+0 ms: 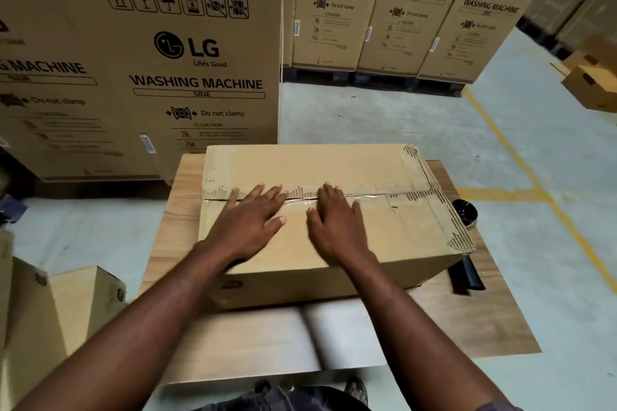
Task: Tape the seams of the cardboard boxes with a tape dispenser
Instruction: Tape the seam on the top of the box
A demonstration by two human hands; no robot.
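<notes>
Centre frame, the left hand (253, 220) and right hand (337, 223) lie flat with fingers spread, gripping nothing. They press clear tape (300, 202) along the box (384, 233) top seam (367, 195). That seam looks finished. What seems to be the dispenser (465, 210) waits on the surface (484, 327), right.

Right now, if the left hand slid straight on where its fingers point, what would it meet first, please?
Nothing, it seems: the left hand lies on the box, and the far flap ahead looks bare.

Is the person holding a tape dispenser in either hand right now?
No, the left hand and the right hand both lie flat with open fingers on top of the cardboard box.
</notes>
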